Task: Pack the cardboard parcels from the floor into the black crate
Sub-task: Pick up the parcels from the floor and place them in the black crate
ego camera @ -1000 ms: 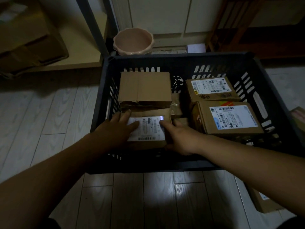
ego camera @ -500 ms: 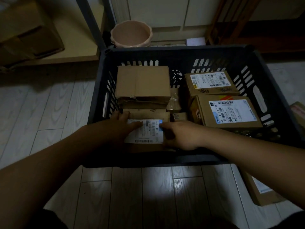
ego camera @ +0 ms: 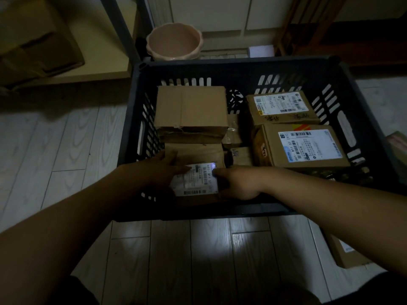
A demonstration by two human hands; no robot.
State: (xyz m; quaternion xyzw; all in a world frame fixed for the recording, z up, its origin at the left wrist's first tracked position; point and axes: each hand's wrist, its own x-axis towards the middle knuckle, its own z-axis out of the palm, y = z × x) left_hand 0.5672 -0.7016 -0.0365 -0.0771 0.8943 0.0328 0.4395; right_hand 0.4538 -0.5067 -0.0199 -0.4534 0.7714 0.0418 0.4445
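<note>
Black slotted plastic forms the crate (ego camera: 220,67), which stands on the pale plank floor (ego camera: 66,150) and fills the centre of the frame. We hold the labelled parcel (ego camera: 198,183) in the lower left of the crate, close to its near wall. The left hand (ego camera: 158,172) grips the parcel's left side, with the thumb laid on the white label and the fingers (ego camera: 170,154) reaching along the left edge. The right hand (ego camera: 237,183) grips the right side, thumb tip on the label. Its other fingers drop past the edge and are hidden. We cannot tell whether the parcel rests on the crate bottom.

Just beyond it, the plain parcel (ego camera: 191,106) occupies the upper left of the crate. The rear right parcel (ego camera: 282,106) and the front right parcel (ego camera: 308,146) lie one behind the other on the right side, touching.

The floor parcel (ego camera: 345,258) lies at the lower right of the frame, outside the crate and partly behind our right forearm. The pink pot (ego camera: 174,40) stands beyond the far rim, at upper centre.
</note>
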